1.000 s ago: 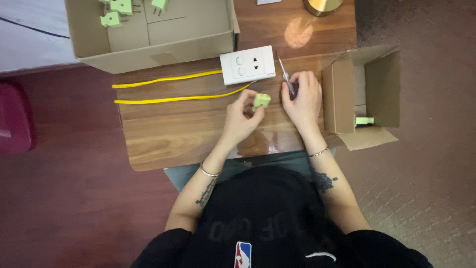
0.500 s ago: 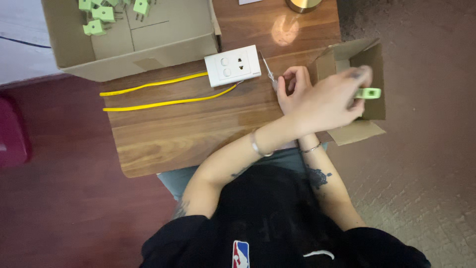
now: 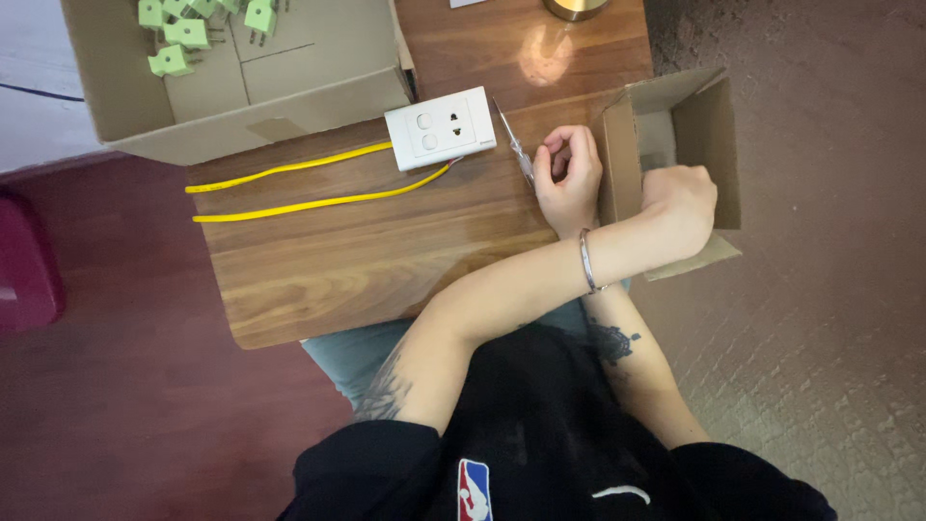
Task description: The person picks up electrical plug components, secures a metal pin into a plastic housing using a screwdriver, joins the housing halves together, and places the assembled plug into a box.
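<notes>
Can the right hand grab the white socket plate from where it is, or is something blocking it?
Probably yes. The right hand rests on the wooden table gripping a thin tool, and the white socket plate lies just beside it with only bare wood between. It would have to free its fingers first.

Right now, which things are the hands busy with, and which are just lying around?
Busy with:
left hand reaching into small box
right hand holding screwdriver

Lying around:
white socket
yellow wires
big box of green plugs
</notes>
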